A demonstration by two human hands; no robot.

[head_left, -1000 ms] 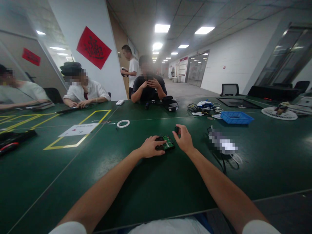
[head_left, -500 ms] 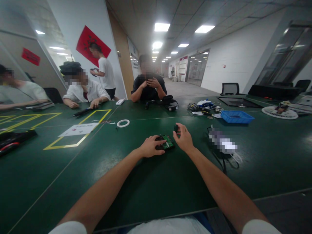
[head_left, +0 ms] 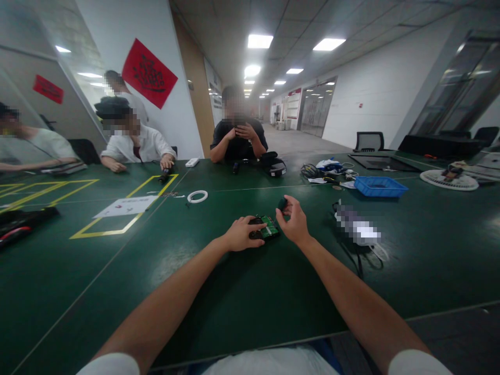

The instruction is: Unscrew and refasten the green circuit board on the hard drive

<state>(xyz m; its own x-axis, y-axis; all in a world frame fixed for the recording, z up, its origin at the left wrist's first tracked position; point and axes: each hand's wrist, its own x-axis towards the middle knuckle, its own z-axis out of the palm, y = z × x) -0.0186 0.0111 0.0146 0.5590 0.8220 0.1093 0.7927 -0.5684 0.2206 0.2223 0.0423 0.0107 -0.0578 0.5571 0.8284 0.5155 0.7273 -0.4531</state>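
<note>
A black hard drive [head_left: 270,227] lies on the green table with its green circuit board facing up. My left hand [head_left: 242,233] grips its left side, the index finger reaching over the board and the thumb along the near edge. Just right of the drive, my right hand [head_left: 296,221] is raised a little above the table. Its thumb and fingertips pinch a small dark piece [head_left: 282,203], too small to make out in detail. The piece is apart from the drive.
A phone-like item [head_left: 358,227] with cables lies to the right. Beyond it are a blue tray [head_left: 379,187], tangled cables [head_left: 310,171] and a white fan grille [head_left: 449,180]. A white ring [head_left: 197,197] and a paper sheet [head_left: 125,207] lie left. Several people sit or stand around the far side.
The small dark piece has tilted slightly in my right fingertips. My left hand and the drive have stayed put. Across the table, a standing person has moved left and a seated person's hand has shifted.
</note>
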